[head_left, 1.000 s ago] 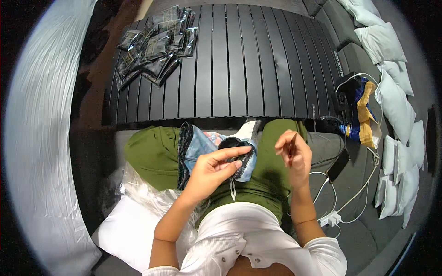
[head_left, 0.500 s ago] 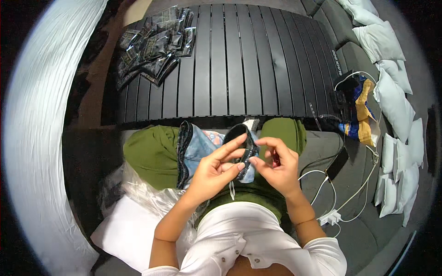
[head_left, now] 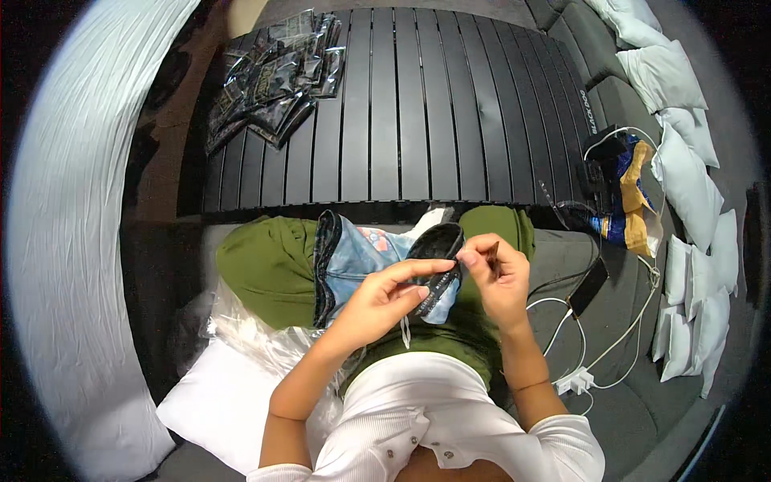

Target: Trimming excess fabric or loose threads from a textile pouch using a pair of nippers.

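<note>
Across my lap lies a light blue fabric sleeve (head_left: 361,249) with a pinkish print and black ribbed ends. My left hand (head_left: 377,301) is closed on its right-hand black cuff (head_left: 438,293), fingers over the rim and thumb below. The mouth of that cuff gapes upward. At the cuff's upper right edge, my right hand (head_left: 499,281) is closed in a pinch, its thumb tip close to the left fingertips. Something small and dark shows among the right fingers; its kind is not clear. A thin white strip hangs below the cuff.
Ahead stands a black slatted table (head_left: 409,104) with a pile of black plastic packets (head_left: 273,88) at its left. On the sofa are a white pillow (head_left: 221,402), clear plastic wrap, white cables, a phone (head_left: 589,287) and a blue-yellow bag (head_left: 634,193). Several pale cushions (head_left: 683,177) line the right.
My right hand has risen slightly and shifted right, its fingers drawn closer together. The sleeve has moved slightly right, and its cuff has tilted with the mouth facing up more.
</note>
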`<state>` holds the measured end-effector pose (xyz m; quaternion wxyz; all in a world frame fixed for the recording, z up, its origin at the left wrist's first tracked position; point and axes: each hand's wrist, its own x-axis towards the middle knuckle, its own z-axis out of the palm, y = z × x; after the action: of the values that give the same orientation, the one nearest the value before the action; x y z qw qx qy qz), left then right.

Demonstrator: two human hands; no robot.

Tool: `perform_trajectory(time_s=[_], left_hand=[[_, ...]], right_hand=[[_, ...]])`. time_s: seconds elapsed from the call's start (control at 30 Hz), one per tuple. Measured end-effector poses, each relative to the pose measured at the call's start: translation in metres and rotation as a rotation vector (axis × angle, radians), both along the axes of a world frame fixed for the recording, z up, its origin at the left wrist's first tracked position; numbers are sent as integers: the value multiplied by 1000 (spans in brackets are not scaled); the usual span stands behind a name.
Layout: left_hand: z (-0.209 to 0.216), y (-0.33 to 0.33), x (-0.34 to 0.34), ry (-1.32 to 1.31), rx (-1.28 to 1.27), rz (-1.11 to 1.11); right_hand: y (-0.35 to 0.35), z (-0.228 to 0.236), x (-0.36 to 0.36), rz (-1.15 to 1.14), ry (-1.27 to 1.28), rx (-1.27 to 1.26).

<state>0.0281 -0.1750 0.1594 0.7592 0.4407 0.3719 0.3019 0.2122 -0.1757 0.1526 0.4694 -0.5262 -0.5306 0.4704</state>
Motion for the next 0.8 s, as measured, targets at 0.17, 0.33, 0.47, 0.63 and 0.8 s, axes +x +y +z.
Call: perform_trajectory(time_s=[0.17, 0.33, 0.47, 0.63, 0.8], left_hand=[[-5, -1, 12, 83, 158, 35], [2, 3, 16, 292, 291, 30], [4, 6, 14, 69, 14, 161], [-2, 10, 6, 78, -136, 194], [-1, 13, 2, 92, -232, 219]], right_hand=[[0, 4, -3, 52, -110, 127], [1, 10, -4, 51, -78, 187], [2, 11, 1, 48, -60, 91], [1, 10, 19, 138, 34, -44], [-4, 13, 16, 228, -476, 31]])
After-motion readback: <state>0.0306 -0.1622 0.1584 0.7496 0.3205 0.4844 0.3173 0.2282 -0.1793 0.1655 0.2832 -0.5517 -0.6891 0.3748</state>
